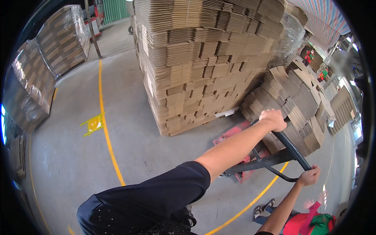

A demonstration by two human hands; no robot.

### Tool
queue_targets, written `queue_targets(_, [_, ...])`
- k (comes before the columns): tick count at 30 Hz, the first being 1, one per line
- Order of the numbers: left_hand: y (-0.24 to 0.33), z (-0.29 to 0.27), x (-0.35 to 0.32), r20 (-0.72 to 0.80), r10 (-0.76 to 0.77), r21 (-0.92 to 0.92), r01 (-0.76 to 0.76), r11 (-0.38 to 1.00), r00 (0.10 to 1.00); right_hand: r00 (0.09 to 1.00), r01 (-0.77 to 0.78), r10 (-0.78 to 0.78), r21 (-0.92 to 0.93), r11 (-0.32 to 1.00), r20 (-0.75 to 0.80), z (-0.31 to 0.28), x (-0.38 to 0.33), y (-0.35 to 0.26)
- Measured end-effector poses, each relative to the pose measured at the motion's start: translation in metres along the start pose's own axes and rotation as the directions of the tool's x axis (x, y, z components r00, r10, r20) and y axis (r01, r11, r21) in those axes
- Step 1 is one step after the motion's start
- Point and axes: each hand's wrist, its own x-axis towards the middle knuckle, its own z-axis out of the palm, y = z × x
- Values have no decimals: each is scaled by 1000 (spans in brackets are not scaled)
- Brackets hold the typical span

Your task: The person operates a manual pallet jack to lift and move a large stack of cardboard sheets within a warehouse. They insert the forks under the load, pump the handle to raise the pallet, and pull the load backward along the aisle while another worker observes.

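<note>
Both of my hands are on the black loop handle [293, 150] of a red pallet jack [246, 176]. My left hand [273, 120] is wrapped round the far end of the handle bar, its arm stretched across the view in a dark sleeve. Round the near end of the same bar, my right hand [308, 176] is closed. The handle is tilted, and the jack's red body shows in part behind my left forearm. Beyond it rises a tall stack of flattened cardboard boxes [207, 82]. More flattened cardboard [288, 94] leans in slanting bundles beside that stack, close to my left hand.
A person in red and green [313, 223] is close by at the lower right. Film-wrapped pallets of cardboard [58, 43] stand on the left near a thin post [92, 29]. Yellow lines [105, 121] mark the grey floor. Two other people [308, 56] are far off at the upper right.
</note>
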Motion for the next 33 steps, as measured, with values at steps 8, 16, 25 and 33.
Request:
queue_targets(8, [1, 0, 1, 6, -7, 26, 6, 1000, 1000, 1000, -15, 15, 16, 1000, 8, -1, 0, -1])
queue_targets(16, [1, -3, -3, 46, -6, -24, 7, 1000, 999, 1000, -1, 1, 14, 1000, 3, 2, 1, 1])
queue_targets(25, [-2, 11, -4, -180, 60, -42, -68, 997, 982, 999, 7, -4, -62, 998, 54, 4, 6, 32])
queue_targets(33, [-14, 28, -28, -579, 325, -64, -439, 896, 748, 993, 78, -68, -100, 992, 96, 1, 21, 39])
